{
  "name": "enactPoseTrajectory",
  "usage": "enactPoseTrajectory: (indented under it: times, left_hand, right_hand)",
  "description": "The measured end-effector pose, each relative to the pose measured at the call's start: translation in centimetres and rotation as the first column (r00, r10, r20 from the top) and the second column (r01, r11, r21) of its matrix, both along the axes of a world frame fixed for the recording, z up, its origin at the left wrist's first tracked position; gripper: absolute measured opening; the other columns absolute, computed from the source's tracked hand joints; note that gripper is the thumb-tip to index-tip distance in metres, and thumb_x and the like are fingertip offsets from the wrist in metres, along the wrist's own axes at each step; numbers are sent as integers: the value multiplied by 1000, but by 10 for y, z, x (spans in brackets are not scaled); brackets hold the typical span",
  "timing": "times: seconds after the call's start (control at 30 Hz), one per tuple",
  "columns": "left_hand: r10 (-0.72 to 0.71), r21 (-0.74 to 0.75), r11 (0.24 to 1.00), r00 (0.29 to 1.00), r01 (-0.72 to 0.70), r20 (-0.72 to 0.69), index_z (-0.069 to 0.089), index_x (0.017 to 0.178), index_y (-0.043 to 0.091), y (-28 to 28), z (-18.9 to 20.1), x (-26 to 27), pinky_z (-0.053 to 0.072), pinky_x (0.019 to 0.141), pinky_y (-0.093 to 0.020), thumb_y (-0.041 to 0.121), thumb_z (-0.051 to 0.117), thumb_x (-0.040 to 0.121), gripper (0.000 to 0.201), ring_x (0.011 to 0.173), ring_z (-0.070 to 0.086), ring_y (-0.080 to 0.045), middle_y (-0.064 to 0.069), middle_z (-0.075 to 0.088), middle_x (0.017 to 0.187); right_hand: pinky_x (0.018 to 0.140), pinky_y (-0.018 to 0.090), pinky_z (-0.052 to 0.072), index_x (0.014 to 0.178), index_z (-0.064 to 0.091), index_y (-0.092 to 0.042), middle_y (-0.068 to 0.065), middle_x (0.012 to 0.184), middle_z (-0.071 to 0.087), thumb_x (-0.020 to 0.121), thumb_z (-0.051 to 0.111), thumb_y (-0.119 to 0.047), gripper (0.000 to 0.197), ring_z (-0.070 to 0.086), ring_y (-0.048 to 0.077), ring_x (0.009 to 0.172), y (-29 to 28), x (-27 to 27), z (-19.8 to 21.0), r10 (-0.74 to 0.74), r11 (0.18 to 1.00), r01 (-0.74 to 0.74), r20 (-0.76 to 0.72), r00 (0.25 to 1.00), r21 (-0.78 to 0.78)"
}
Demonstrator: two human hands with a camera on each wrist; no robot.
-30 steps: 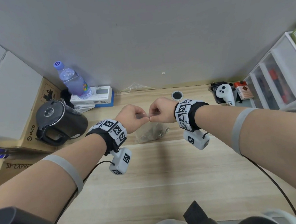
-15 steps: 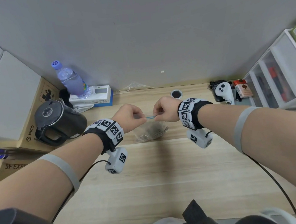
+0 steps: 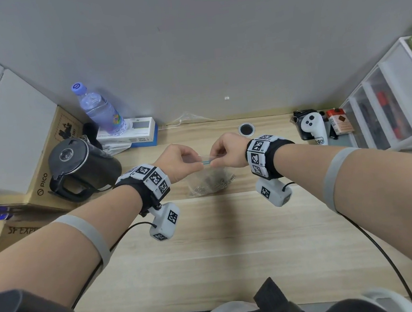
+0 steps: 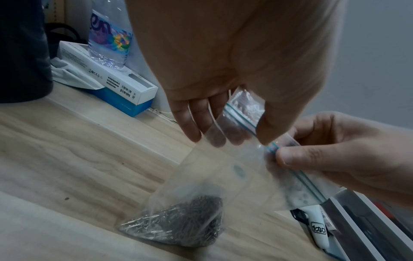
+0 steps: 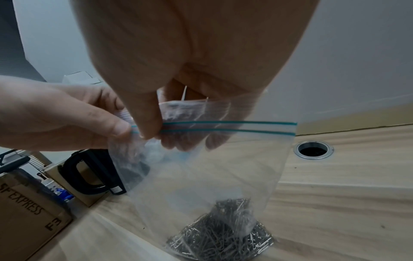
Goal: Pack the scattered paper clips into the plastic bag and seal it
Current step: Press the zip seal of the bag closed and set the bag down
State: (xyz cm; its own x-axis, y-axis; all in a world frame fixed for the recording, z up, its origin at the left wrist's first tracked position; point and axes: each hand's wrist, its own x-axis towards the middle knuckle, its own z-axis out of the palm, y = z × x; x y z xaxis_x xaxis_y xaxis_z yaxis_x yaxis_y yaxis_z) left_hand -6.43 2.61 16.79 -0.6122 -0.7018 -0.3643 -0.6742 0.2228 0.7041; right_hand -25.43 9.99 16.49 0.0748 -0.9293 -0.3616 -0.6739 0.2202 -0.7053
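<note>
Pinching the zip strip of the plastic bag [image 5: 219, 159]: left hand [image 3: 180, 163] and right hand [image 3: 227, 151], thumb against curled fingers on each, raised above the desk [image 3: 222, 255] toward its far edge. Now parted along the strip, against knuckles touching a second ago, with two teal lines showing between them. Heaped inside the bag's bottom, resting on the desk: paper clips [image 5: 223, 234]. Beyond the right wrist, by the far edge, a round cable hole [image 3: 247, 129]. Toward the far left corner, a black kettle [image 3: 80, 165], a water bottle [image 3: 100, 110] standing on a white box [image 3: 132, 135]. Toward the far right corner, a white controller [image 3: 313, 126], a red pack [image 3: 339, 124], clear drawers [image 3: 383, 103].
</note>
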Motion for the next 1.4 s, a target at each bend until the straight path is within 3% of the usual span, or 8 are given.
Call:
enactPoseTrajectory:
  times: [0.13,0.27,0.5,0.7,0.87,1.13,1.27,1.4]
  left_hand:
    - [-4,-20,1000,999,5,42,74,81,18,-2,0,3,40,60,-19,21,74,85,5,63,53,-6,5,63,72]
    - [-29,-50,998,998,32,56,73,78,24,-3,2,5,37,59,-17,23,74,86,8,63,52,-2,12,61,70]
    - [-16,-70,997,999,19,47,76,84,14,-4,-2,2,37,52,-6,19,74,85,6,60,51,-3,7,63,71]
    - [-30,-50,998,999,31,27,72,78,17,-3,-2,-1,44,60,-13,14,72,83,6,64,57,-2,3,68,77]
    - [-87,-34,996,996,87,-6,74,83,16,-4,-3,-2,44,68,-10,23,75,85,8,73,60,1,8,69,81]
    - [-54,-83,995,998,55,12,72,81,13,-3,-5,-8,40,64,-8,17,73,87,7,69,58,3,7,66,76]
    - [-64,-56,996,998,65,19,72,83,15,0,-4,-10,45,66,-19,20,72,86,6,71,61,-2,6,69,80]
    - [-112,-55,992,993,114,25,74,80,15,-1,-4,-9,55,78,-35,25,72,84,11,82,68,-21,-6,74,83]
  right_hand:
    - [78,32,55,86,76,-16,-6,74,67,82,74,-23,8,60,12,71,-2,-1,-2,-22,1000,22,7,1000,10]
    - [77,31,53,84,76,-17,-7,72,66,82,74,-24,7,59,11,71,-3,0,-1,-43,999,42,25,999,25]
    - [74,27,51,84,74,-16,-7,74,65,83,72,-22,6,58,10,69,-5,5,1,-35,999,35,18,999,13]
    - [76,32,55,75,69,-26,-9,73,65,83,72,-24,8,61,12,71,-7,7,-3,-29,1000,29,-21,999,-8]
    - [79,34,56,79,71,-23,-8,75,66,83,72,-24,4,63,14,74,-8,6,-3,-8,1000,8,-2,1000,-1]
    - [77,34,55,80,71,-21,-4,77,67,83,71,-22,3,62,15,73,-6,2,-3,-17,1000,17,-37,999,0]
    - [73,28,53,80,71,-25,-8,75,67,84,70,-23,4,63,15,75,-6,3,-3,2,1000,-2,-75,997,-7]
    - [69,24,50,82,72,-24,-12,74,65,84,70,-24,2,61,10,72,-5,5,-1,22,1000,-23,-63,998,-16]
